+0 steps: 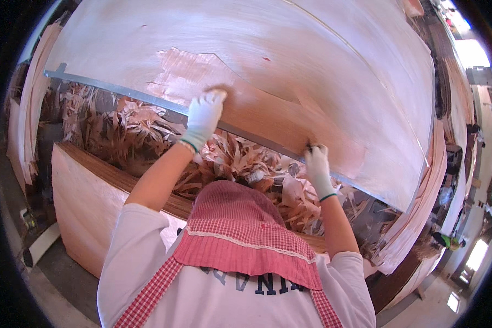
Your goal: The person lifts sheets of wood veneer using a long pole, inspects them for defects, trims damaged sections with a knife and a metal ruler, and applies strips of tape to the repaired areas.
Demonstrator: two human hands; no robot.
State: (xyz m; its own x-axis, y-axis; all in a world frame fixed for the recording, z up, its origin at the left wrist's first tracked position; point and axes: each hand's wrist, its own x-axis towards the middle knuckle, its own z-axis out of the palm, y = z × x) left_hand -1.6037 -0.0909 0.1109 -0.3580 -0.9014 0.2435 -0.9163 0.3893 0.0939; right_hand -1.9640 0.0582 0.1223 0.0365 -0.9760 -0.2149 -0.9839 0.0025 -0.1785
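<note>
A large pale sheet of wood veneer (257, 33) covers the work surface before me. Along its near side lies a darker brown veneer strip (268, 117), with a torn, lighter piece (188, 71) to its left. My left hand (204, 116), in a white glove with a green cuff, is closed at the strip's left end. My right hand (318, 165), gloved alike, has its fingers closed at the strip's near edge, further right. Dark patches blur the fingertips of both hands, so their exact grip is partly hidden.
A metal edge (120, 94) runs along the near side of the surface. Below it lies a heap of shredded veneer scraps (246, 158). A stack of veneer sheets (87, 202) stands at the left, more hanging sheets (421, 202) at the right. A distant person (447, 240) is at the far right.
</note>
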